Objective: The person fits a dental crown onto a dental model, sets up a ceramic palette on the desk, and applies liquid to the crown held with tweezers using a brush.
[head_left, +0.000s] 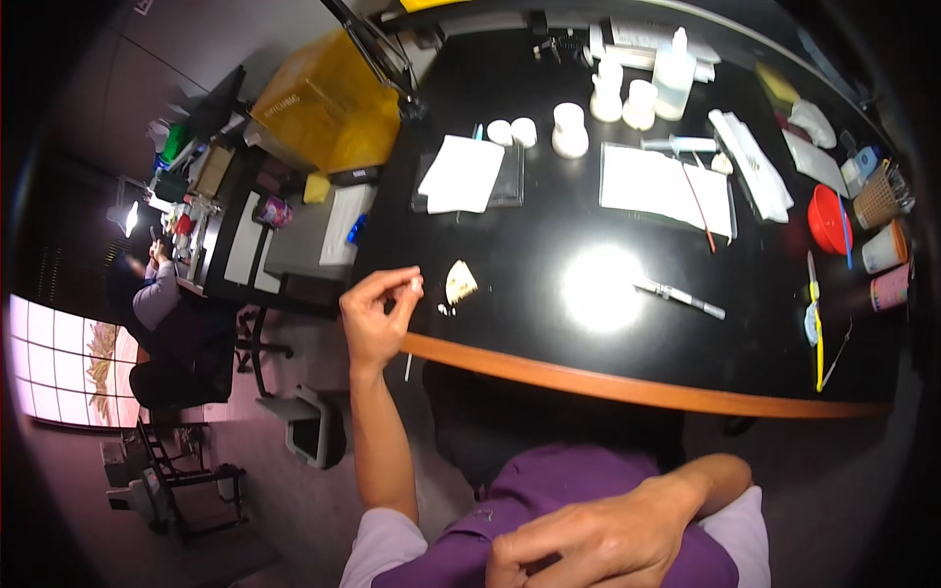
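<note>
Over the table's front edge, my left hand point(377, 312) pinches a small white piece point(416, 284) between thumb and fingertips; it is too small to name. Just to its right on the black tabletop lies a cream-coloured, wedge-shaped piece point(460, 282). Several tiny white bits point(446, 311) are scattered below that wedge. My right hand point(598, 534) is close to my body at the lower edge, in front of the purple apron point(549, 475). Its fingers are curled inward, and the fingertips are hidden, so anything in them does not show.
A silver pen-like tool point(681, 297) lies right of a bright glare. White paper sheets point(466, 174) and a covered pad point(657, 186) lie farther back, before white bottles point(569, 132). At right stand a red bowl point(829, 218) and a yellow-handled tool point(817, 323). Another person point(157, 294) sits far left.
</note>
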A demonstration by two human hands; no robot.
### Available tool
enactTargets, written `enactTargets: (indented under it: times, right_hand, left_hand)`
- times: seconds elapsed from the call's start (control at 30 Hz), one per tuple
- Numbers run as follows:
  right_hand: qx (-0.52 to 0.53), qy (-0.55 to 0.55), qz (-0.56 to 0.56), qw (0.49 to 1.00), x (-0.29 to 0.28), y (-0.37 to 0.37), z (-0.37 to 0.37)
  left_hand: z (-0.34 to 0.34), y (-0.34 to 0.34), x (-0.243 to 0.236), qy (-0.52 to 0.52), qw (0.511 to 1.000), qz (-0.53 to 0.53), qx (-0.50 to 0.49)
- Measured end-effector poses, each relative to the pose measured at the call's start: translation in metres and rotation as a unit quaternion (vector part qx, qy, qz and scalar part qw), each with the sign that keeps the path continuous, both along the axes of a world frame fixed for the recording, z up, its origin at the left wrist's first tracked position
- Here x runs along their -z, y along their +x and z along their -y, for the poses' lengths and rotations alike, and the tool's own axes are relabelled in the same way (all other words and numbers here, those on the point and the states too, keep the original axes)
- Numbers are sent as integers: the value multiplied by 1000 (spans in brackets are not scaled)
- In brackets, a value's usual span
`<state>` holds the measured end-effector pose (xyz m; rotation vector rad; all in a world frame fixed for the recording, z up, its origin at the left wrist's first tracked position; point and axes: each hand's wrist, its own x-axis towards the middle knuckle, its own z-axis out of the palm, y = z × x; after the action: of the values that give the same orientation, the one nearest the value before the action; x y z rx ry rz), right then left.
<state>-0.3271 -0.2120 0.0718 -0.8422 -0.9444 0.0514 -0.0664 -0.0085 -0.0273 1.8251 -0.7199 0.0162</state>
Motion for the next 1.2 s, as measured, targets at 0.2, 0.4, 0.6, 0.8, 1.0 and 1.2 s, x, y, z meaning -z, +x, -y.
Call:
enactTargets:
  times: [0.2,0.4,0.6,0.8,1.0,1.2]
  right_hand:
    - [-6,-35,-30,999,-11,4,11]
    - [-8,-22,-42,999,-9,10,7]
    - [-41,-39,-46,997,-11,23,-1]
    - [-43,-43,-26,998,-6,17,-10]
    - [-19,-37,-38,998,-8,14,-11]
    - [8,15,-50,999,2,21,-2]
  left_hand:
    - [-7,1,7,-11,999,-37,-14]
    - [-7,-14,-8,-60,996,-64,-4]
    - [13,-107,-119,-288,917,-5,276]
    - [17,-128,-129,-370,863,-12,345]
    - [5,-141,-101,-299,935,-18,192]
    - [8,-123,-67,-227,966,8,125]
